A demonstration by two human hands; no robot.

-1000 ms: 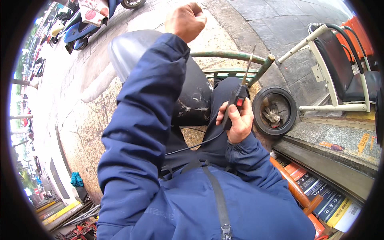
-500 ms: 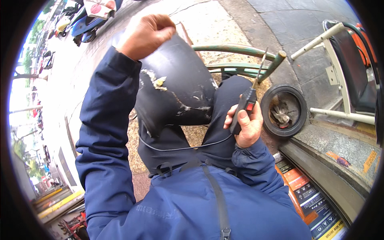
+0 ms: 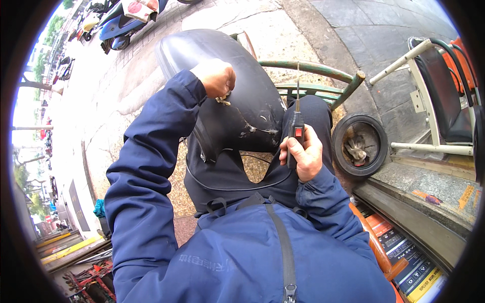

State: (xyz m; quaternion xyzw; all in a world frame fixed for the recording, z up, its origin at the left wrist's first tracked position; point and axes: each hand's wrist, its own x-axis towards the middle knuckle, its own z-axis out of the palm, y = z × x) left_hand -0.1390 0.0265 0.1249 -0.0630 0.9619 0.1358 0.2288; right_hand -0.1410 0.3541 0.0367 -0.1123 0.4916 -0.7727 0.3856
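A black scooter seat [image 3: 247,96] lies across my thighs, with a pale ragged tear at its left side and a cracked, scuffed line nearer me. My left hand [image 3: 214,78] rests over the tear, its fingers curled closed. Pale torn material [image 3: 223,101] shows just under those fingers; whether they pinch it is hidden. My right hand [image 3: 306,154] grips the black handle of a corded hand tool [image 3: 297,121] with a red switch. Its thin metal blade points away from me, upright in view, apart from the seat. A dark cord [image 3: 237,189] sags from the handle across my lap.
Beyond my right knee stands a green-framed chair or rack [image 3: 313,68]. A black tyre [image 3: 339,134] holding some debris lies on the right, near a pale-framed chair [image 3: 444,96]. A blue scooter [image 3: 124,28] is parked far left; red tools [image 3: 91,283] lie lower left.
My left hand has come down and nearer onto the tear. The tool in my right hand has swung leftward and now points straight away. More of the seat's far end shows.
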